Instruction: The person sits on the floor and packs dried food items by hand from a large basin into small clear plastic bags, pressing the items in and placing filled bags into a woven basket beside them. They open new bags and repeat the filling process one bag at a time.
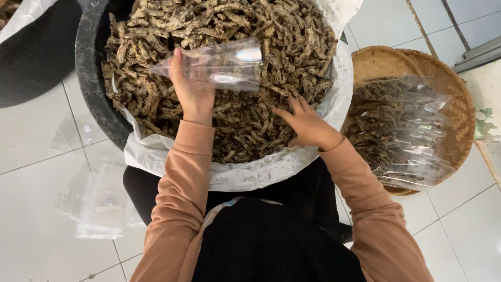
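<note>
The person is sitting over a large black round tub (pixel 88 68) lined with a white plastic sheet (pixel 245 175) and heaped with dark brown, dried, stick-like snack pieces (pixel 235 125). The left hand (pixel 192 89) is reaching up over the heap, and its grip is closing around a clear, empty plastic bag (pixel 219 65), pinching it near its left part so that the bag is lying sideways above the pieces, its open end pointing to the right. The right hand (pixel 308 125) is resting on the heap near the tub's right rim, palm down, with the fingers spread and pressing into the pieces; its grip is loose, not closing on anything that can be made out. Both arms are wearing long orange-brown sleeves (pixel 172 209).

To the right of the tub, a round woven basket tray (pixel 459 104) is sitting on the white tiled floor (pixel 31 198), and it is carrying a pile of clear bags already filled with the same brown pieces (pixel 402 130). On the floor to the left, a loose stack of flat empty clear bags (pixel 102 201) is lying just beside the person's knee. A second black container (pixel 36 52) is showing at the top left corner.
</note>
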